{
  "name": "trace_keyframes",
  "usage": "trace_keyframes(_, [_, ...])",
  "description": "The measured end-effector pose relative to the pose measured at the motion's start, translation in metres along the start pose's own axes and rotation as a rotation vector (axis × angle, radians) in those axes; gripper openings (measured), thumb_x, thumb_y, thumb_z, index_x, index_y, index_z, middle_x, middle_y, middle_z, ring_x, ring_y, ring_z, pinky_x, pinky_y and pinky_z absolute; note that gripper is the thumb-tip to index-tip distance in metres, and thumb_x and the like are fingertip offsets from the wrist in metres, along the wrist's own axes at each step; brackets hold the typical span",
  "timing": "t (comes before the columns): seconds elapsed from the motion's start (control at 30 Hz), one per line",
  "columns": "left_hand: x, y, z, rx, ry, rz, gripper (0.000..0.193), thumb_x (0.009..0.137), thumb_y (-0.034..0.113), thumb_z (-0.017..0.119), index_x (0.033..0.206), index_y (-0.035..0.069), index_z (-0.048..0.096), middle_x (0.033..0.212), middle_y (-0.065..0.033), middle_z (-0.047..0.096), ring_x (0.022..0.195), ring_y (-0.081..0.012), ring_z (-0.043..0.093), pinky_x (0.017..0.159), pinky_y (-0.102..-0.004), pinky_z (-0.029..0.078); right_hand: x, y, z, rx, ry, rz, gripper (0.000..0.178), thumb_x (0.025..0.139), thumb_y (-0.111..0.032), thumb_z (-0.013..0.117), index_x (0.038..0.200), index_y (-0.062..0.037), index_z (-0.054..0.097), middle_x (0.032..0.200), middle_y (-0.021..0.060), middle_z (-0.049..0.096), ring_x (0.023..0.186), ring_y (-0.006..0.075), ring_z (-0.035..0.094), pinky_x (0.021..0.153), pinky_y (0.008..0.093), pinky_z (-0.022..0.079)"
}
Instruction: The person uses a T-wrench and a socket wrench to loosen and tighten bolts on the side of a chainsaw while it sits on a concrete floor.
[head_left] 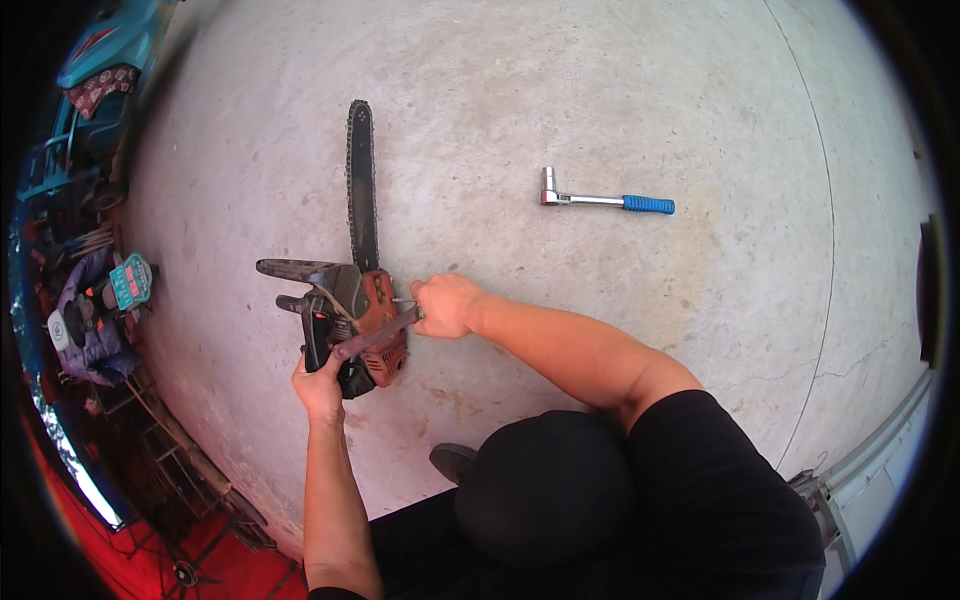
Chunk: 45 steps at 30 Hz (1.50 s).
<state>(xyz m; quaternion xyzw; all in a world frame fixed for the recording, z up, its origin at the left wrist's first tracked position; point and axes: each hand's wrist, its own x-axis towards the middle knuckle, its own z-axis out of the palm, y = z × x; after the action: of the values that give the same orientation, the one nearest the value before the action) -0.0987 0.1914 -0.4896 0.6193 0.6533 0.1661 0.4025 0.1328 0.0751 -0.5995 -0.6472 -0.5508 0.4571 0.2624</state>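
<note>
A chainsaw (378, 318) with a worn orange-red and black body lies on the concrete floor, its bar and chain (362, 190) pointing away from me. Around the black handle at its near end, my left hand (318, 390) is closed. My right hand (447, 305) is closed at the saw's right side. From its fingers a thin metal shaft (402, 299) reaches toward the orange-red cover; the rest of that tool is hidden in the grip. A reddish-brown bar (375, 335) slants across the saw between my two hands.
A ratchet wrench (610, 203) with a blue grip and a socket lies on the floor to the far right. Along the left edge stand a blue vehicle (110, 50), a purple cloth bundle (95, 350) and a red sheet (220, 550). My shoe (452, 462) is near the bottom.
</note>
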Motion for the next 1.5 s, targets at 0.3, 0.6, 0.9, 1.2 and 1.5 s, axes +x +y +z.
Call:
trace_keyframes(0.3, [-0.002,-0.014,0.001,-0.013,0.001,0.038,0.021,0.084,0.001,0.081,0.103,0.002,0.073,0.096,-0.0013,0.073,0.083,-0.0115,0.067,0.080,-0.0263,0.053,0.019,0.029,0.028,0.378,-0.009,0.042,0.048,0.074,-0.037,0.075,0.103,0.0013,0.072,0.094,0.0225,0.073,0.094,0.0385,0.070,0.083,0.0457,0.055])
trace_keyframes(0.6, [-0.006,-0.020,0.006,-0.030,0.036,0.057,0.016,0.084,0.002,0.082,0.097,0.003,0.073,0.088,0.0002,0.071,0.077,-0.0095,0.064,0.073,-0.0255,0.052,0.025,0.045,0.052,0.781,-0.022,0.115,0.048,0.067,-0.037,0.081,0.091,0.0040,0.073,0.081,0.0172,0.071,0.077,0.0289,0.068,0.072,0.0402,0.053])
trace_keyframes(0.9, [-0.007,-0.020,0.004,-0.013,0.041,0.061,0.015,0.084,0.003,0.082,0.095,0.003,0.073,0.088,-0.0001,0.071,0.076,-0.0091,0.063,0.072,-0.0254,0.052,0.022,0.044,0.039,1.025,-0.231,0.261,0.043,0.070,-0.034,0.082,0.087,0.0036,0.069,0.075,0.0074,0.063,0.066,0.0215,0.058,0.061,0.0377,0.048])
trace_keyframes(1.2, [-0.005,-0.021,0.005,-0.002,0.039,0.046,0.015,0.084,0.004,0.082,0.095,0.003,0.072,0.087,0.0008,0.070,0.075,-0.0090,0.062,0.073,-0.0262,0.051,-0.006,0.038,0.043,0.805,0.046,0.165,0.035,0.076,-0.031,0.076,0.090,0.0007,0.068,0.077,0.0178,0.068,0.073,0.0294,0.066,0.069,0.0427,0.053])
trace_keyframes(1.5, [-0.005,-0.023,0.002,-0.037,0.007,0.053,0.015,0.083,0.003,0.082,0.094,0.003,0.072,0.085,0.0013,0.069,0.074,-0.0087,0.061,0.071,-0.0262,0.051,-0.100,0.055,-0.005,-0.283,0.269,0.124,0.033,0.085,-0.023,0.070,0.110,-0.0053,0.057,0.106,0.0146,0.061,0.091,0.0336,0.069,0.078,0.0503,0.056])
